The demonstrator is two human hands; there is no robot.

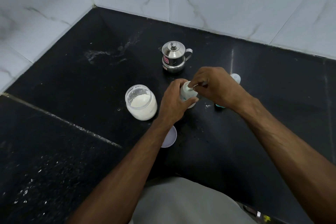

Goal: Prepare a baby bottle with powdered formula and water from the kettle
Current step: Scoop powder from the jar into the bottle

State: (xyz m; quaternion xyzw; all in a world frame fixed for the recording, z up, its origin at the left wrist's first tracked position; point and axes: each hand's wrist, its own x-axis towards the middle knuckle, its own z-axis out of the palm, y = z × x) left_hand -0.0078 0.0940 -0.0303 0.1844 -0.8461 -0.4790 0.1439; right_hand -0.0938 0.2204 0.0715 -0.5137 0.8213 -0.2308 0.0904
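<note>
The small translucent white plastic baby bottle (188, 96) stands upright on the black stone counter (76, 87), its long axis vertical and its open mouth facing up. My left hand (173, 102) grasps its body, fingers curled round the far side and thumb across the near side, steadying it. My right hand (211, 85) sits directly above and just to the right of that grasp, pinching the handle of a small pale measuring scoop (192, 88) whose bowl rests at the mouth; I cannot tell whether any powder remains in the scoop. As I judge it, the step in hand is tipping formula into the bottle, and what matters is keeping the scoop's bowl centred over the narrow mouth while the left hand holds the bottle plumb. Just left of my left hand stands the wide clear jar of white powdered formula (141, 102), uncapped, close enough for the right hand to cross to for another scoop. Beneath my left forearm, nearer my body, lies a round pale lilac lid (171, 139). Beyond both hands stands the small lidded stainless-steel kettle (173, 56), its handle turned right, toward my right hand, which is the nearer one for pouring. Behind my right hand a translucent bottle cap (236, 78) shows, and under the wrist a teal ring (220, 106), partly hidden.
</note>
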